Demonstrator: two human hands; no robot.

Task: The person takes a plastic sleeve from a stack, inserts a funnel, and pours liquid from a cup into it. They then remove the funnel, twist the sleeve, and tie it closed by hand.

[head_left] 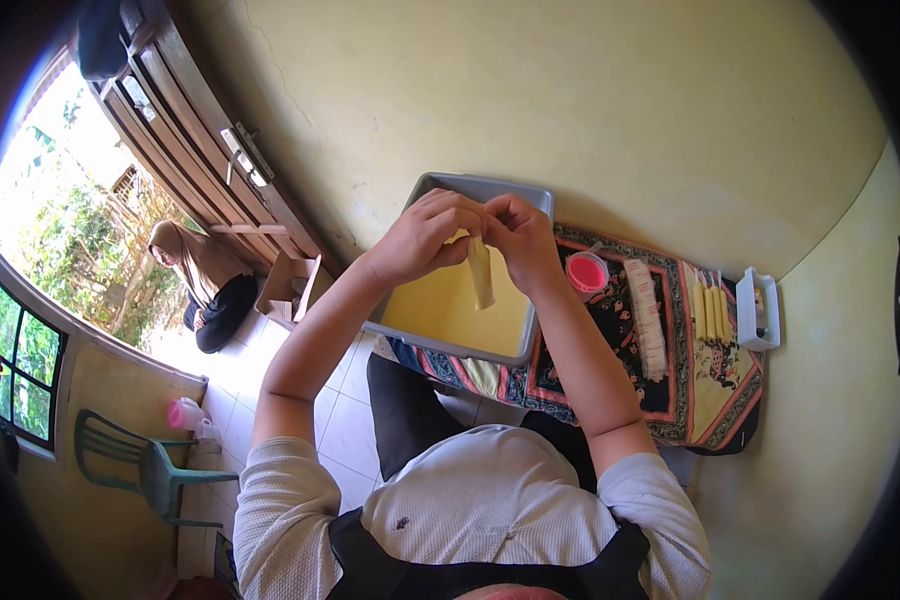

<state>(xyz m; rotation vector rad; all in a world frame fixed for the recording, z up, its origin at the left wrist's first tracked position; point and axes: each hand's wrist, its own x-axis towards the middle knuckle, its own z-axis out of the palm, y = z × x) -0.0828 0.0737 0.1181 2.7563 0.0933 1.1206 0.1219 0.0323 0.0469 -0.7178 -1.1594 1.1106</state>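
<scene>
"Between the left grip [425, 232] and the right grip [523, 240], what is held?"

"One slim plastic sleeve [481, 278], yellowish in its lower part. Both grips are narrow, pinching its top end side by side; it hangs below them, slightly tilted."

"Can you see every fingertip?"

"No. Knuckles cover some, so I cannot tell how each finger lies."

"And around the grips?"

"Just beneath is a grey tub [544, 203] with a yellow inside. To their right, on a cloth-covered bench [566, 390], are a small pink container [587, 272], a long pale strip [647, 320], several yellow sticks [710, 312] and, farthest off, a white box [760, 320]."
</scene>
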